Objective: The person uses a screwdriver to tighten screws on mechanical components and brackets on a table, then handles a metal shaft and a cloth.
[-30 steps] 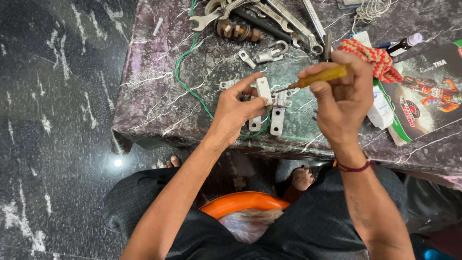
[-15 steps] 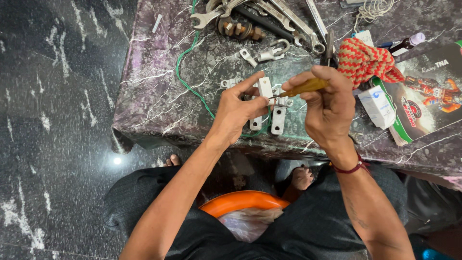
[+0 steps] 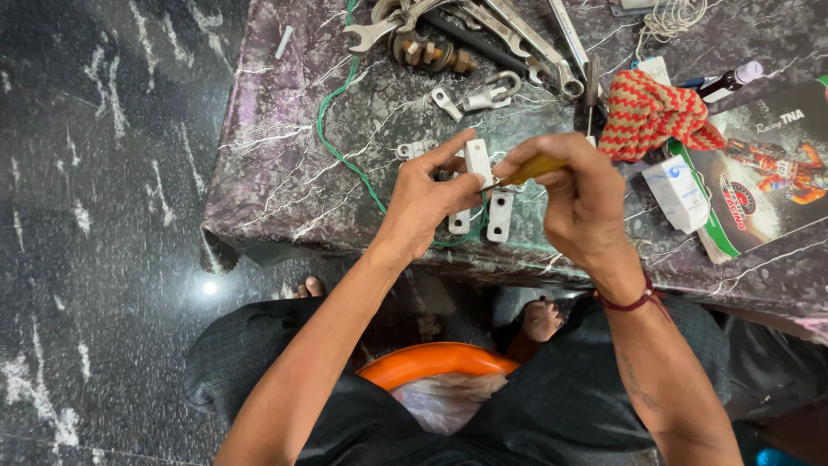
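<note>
1. Marbled purple stone is forming the table (image 3: 285,185) where both hands are working, close to its near edge.
2. Left hand (image 3: 429,200) is pinching a small white plastic clip (image 3: 477,161) between thumb and fingers, holding it upright just above the table.
3. Right hand (image 3: 580,197) is curling closed around the yellow handle of a screwdriver (image 3: 528,169), with the tip pointing left and meeting the clip (the very tip is too small to make out).
4. Two more white clips are lying on the table under the hands: one (image 3: 499,217) just near of the screwdriver, another (image 3: 460,222) partly hidden by the left hand.
5. Green wire (image 3: 332,129) is running from the far edge down past the left hand and looping under the clips.
6. Spanners (image 3: 517,39) are lying in a heap at the far side, with a rusty bolt (image 3: 429,52) and a metal clamp (image 3: 473,98) near them.
7. Red-and-yellow knitted cloth (image 3: 653,116) is sitting just right of the right hand, touching a small white box (image 3: 678,192).
8. Printed booklet (image 3: 763,181) is lying further right, and a small bottle (image 3: 729,80) is lying beyond the cloth.
9. Red thread band (image 3: 636,302) is circling the right wrist.
10. Orange basin (image 3: 435,362) is sitting between the person's knees, below the table edge, with a pale plastic bag (image 3: 440,406) inside it.
11. Bare foot (image 3: 542,319) is resting on the dark floor (image 3: 103,216) under the table.
</note>
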